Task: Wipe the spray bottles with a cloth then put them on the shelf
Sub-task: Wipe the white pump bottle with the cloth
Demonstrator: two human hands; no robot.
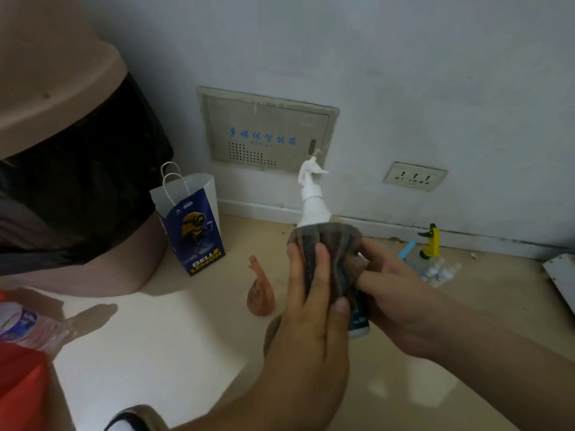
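Spray bottle (312, 209) wrapped in cloth (339, 244); left hand (311, 306) grips cloth, right hand (395, 293) holds its base.

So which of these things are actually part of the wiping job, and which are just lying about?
Part of the job: white spray bottle, cloth around it, left hand, right hand, orange spray bottle and yellow-green spray bottle on the floor.
Just lying about: paper bag, bin, water bottle, small bottles, wall socket.
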